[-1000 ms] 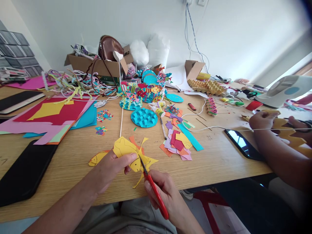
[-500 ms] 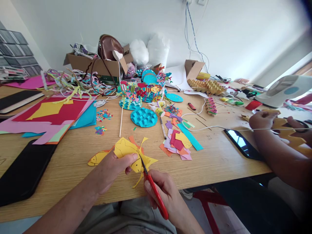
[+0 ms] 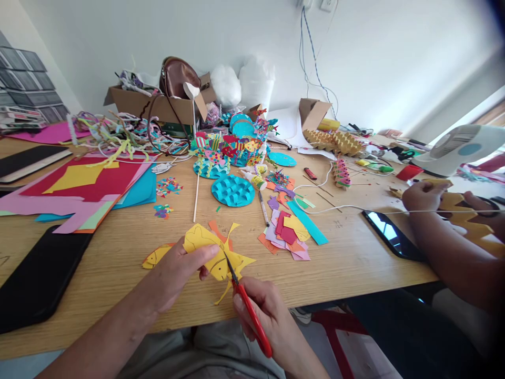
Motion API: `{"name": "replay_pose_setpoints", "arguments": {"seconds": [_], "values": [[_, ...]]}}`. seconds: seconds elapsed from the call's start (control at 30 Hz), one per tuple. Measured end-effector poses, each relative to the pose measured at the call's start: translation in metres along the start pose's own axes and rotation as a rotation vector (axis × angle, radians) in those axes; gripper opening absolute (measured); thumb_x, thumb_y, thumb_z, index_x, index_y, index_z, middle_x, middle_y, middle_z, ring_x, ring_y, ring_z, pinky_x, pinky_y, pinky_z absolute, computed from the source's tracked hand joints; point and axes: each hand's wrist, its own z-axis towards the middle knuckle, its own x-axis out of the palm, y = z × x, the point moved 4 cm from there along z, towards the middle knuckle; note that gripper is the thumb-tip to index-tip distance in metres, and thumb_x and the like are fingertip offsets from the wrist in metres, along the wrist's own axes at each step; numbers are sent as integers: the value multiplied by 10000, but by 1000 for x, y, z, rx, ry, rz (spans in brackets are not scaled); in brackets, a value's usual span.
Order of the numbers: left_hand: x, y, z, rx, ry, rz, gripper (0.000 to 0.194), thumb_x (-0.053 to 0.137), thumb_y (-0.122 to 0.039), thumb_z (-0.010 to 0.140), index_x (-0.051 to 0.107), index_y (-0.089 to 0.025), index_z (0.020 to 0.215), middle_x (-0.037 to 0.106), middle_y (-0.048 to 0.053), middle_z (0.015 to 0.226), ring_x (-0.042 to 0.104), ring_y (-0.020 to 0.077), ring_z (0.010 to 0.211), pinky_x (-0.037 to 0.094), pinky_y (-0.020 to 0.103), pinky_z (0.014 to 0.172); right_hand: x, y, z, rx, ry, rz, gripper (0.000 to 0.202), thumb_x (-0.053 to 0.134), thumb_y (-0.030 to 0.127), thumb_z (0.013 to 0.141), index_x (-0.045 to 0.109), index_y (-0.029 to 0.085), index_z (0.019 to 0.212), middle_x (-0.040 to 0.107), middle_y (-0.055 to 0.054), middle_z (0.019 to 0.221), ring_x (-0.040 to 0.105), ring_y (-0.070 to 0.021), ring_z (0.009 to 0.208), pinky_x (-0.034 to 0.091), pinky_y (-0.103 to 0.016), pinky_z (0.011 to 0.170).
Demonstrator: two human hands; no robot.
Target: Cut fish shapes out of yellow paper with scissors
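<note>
Between thumb and fingers, my left hand point(image 3: 185, 268) grips a piece of yellow paper point(image 3: 203, 237) with a fish drawn on it in dark lines. My right hand point(image 3: 262, 305) is closed around the red handles of a pair of scissors point(image 3: 252, 318). The dark blades lie against the right edge of the yellow paper, beside the drawn fish head. Yellow scraps spread on the table just behind the blades. Left of my left hand lies a cut-out yellow paper fish point(image 3: 155, 257), with some orange paper under it.
A pile of coloured paper scraps point(image 3: 282, 231) lies to the right, near a pen point(image 3: 263, 208). Behind are a blue wavy disc point(image 3: 232, 190) and paper-fish decorations. A black phone point(image 3: 389, 234) rests near a co-worker's arm point(image 3: 442, 247). Coloured sheets point(image 3: 82, 205) are stacked at left.
My left thumb has shifted slightly back along the yellow paper, and the paper has turned a little. The scissors stay at nearly the same place on its edge.
</note>
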Motion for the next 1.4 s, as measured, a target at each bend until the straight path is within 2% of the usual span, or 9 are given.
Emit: {"name": "replay_pose_setpoints", "arguments": {"seconds": [0.13,0.33,0.5,0.7,1.1,1.23,1.4], "values": [[2,-1,0,7,-54,5,146,611,-327,575,537,-202,573,520,-37,538,459,117,520,374,221,446,2,-1,-1,14,4,35,428,482,458,884,393,200,554,410,48,477,345,-92,456,249,-216,436],[13,3,-1,20,-42,-94,208,604,-342,605,473,-206,520,411,-85,370,355,68,373,300,198,385,3,1,-1,40,-4,190,532,492,652,805,408,199,539,421,47,433,346,-78,396,273,-195,393],[20,4,-3,20,-81,-106,203,600,-342,599,474,-204,519,415,-90,338,353,61,333,284,191,362,4,-2,-1,41,-26,268,577,512,727,748,431,188,559,441,47,439,356,-63,371,268,-181,378],[24,7,-3,13,-134,-36,195,586,-339,577,477,-200,496,422,-83,344,368,62,331,293,192,354,6,-10,0,41,-16,362,562,519,720,757,486,172,637,449,58,433,343,-52,337,258,-162,346],[29,7,-4,-25,-115,-116,191,594,-347,573,482,-198,526,435,-90,366,363,56,334,298,187,352,6,-13,-1,6,-3,396,548,510,686,797,501,163,637,451,56,430,350,-45,336,257,-149,343],[28,7,-4,7,-141,-84,172,585,-346,583,501,-199,553,417,-97,342,356,61,339,304,188,363,5,-11,0,5,-4,395,542,516,682,798,521,158,660,450,59,437,343,-45,344,259,-150,353],[26,6,-5,15,-138,-21,202,565,-350,576,465,-204,480,398,-85,325,352,61,338,296,195,364,4,-11,-1,26,15,376,528,526,667,804,522,158,663,463,52,450,364,-51,352,261,-152,350]]}}
